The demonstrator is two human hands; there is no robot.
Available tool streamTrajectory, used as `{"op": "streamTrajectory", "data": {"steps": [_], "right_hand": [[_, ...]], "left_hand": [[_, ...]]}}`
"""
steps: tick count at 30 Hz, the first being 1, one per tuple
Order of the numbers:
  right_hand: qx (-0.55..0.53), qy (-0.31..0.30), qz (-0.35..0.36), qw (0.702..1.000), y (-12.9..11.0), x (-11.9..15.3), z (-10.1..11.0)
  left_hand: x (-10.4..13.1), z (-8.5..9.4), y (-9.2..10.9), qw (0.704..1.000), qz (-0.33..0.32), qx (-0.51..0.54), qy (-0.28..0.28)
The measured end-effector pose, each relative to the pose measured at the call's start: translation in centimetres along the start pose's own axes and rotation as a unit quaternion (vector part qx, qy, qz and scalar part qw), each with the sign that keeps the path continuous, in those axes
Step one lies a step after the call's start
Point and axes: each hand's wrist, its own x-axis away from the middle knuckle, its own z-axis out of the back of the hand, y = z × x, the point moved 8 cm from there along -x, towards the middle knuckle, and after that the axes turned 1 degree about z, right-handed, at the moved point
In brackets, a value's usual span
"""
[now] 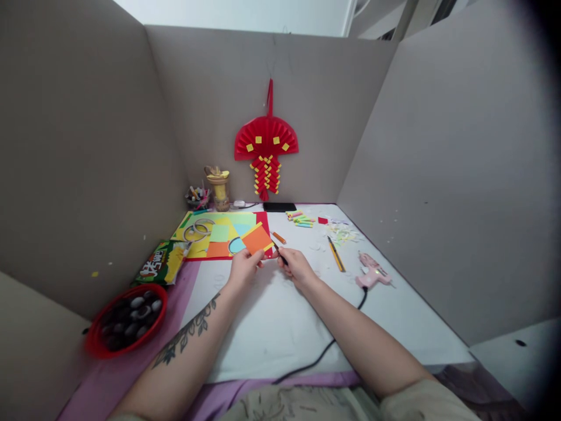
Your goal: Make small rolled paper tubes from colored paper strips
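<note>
My left hand (246, 266) pinches an orange paper square (258, 238) by its lower edge. Yellow strips run along two opposite sides of that square. Close to its right corner is my right hand (294, 264), closed around a slim dark tool (283, 258) whose tip points up and left at the paper. The tool's kind is not clear because fingers hide much of it. Just beyond lies a short orange-brown stick (279, 237). Under and left of the square are coloured paper sheets (199, 248), with tape rolls (191, 234) resting on them.
At right lie a yellow utility knife (336, 255), a pink glue gun (372, 271) with a black cord, and paper scraps (344, 233). Small paper rolls (301, 220) and a phone (279, 207) sit behind. A red bowl (163, 304) of dark round things and a snack bag (163, 261) stand left.
</note>
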Motion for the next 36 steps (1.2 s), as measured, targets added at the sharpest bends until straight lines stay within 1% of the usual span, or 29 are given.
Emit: {"op": "streamTrajectory", "data": {"steps": [4, 6, 8, 11, 12, 13, 14, 15, 18, 19, 21, 23, 27, 32, 36], "right_hand": [[-0.009, 0.012, 0.006, 1.000, -0.1, -0.1, 0.4], [-0.024, 0.018, 0.019, 0.999, -0.3, -0.1, 0.7], [-0.033, 0.023, 0.044, 0.998, -0.6, -0.2, 0.9], [-0.023, 0.026, 0.065, 0.997, -0.7, -0.2, 1.0], [-0.019, 0.026, 0.062, 0.998, -0.6, -0.2, 1.0], [-0.018, 0.025, 0.056, 0.998, -0.4, -0.2, 1.0], [-0.020, 0.021, 0.049, 0.998, -0.2, -0.2, 0.9], [-0.023, 0.015, 0.042, 0.999, 0.0, -0.2, 0.7], [-0.032, -0.008, 0.022, 0.999, 0.4, -0.2, 0.3], [-0.039, -0.010, 0.017, 0.999, 0.5, -0.2, 0.2], [-0.061, -0.006, 0.005, 0.998, 0.7, -0.1, 0.2], [-0.081, -0.001, -0.013, 0.997, 0.9, 0.0, 0.1], [-0.084, -0.016, -0.041, 0.995, 1.4, 0.3, -0.4], [-0.088, -0.052, -0.024, 0.994, 1.4, 0.4, -1.1], [-0.097, -0.052, -0.008, 0.994, 1.3, 0.3, -1.0]], "left_hand": [[-0.3, 0.1, -0.6, 1.000, 0.012, 0.015, 0.006], [-0.2, -0.1, -0.5, 1.000, 0.013, 0.013, -0.007], [0.3, -0.8, -0.2, 0.999, 0.016, -0.005, -0.048], [1.5, -2.4, 0.4, 0.989, 0.022, -0.036, -0.141], [1.8, -2.8, 0.7, 0.986, 0.015, -0.031, -0.161], [2.0, -3.0, 1.0, 0.986, 0.005, -0.019, -0.168], [2.0, -2.9, 1.3, 0.987, -0.007, -0.002, -0.160], [1.7, -2.6, 1.4, 0.990, -0.017, 0.017, -0.137], [0.7, -0.8, 1.1, 0.997, -0.033, 0.057, -0.041], [0.3, -0.3, 0.9, 0.997, -0.034, 0.067, -0.020], [-0.1, 0.3, 0.6, 0.996, -0.031, 0.083, 0.002], [-0.2, 0.7, 0.6, 0.996, -0.026, 0.089, 0.012], [0.1, 0.7, 0.8, 0.996, -0.026, 0.085, 0.018], [0.3, 0.5, 0.7, 0.997, -0.019, 0.080, 0.008], [0.6, 0.3, 1.3, 0.997, -0.013, 0.080, 0.002]]}}
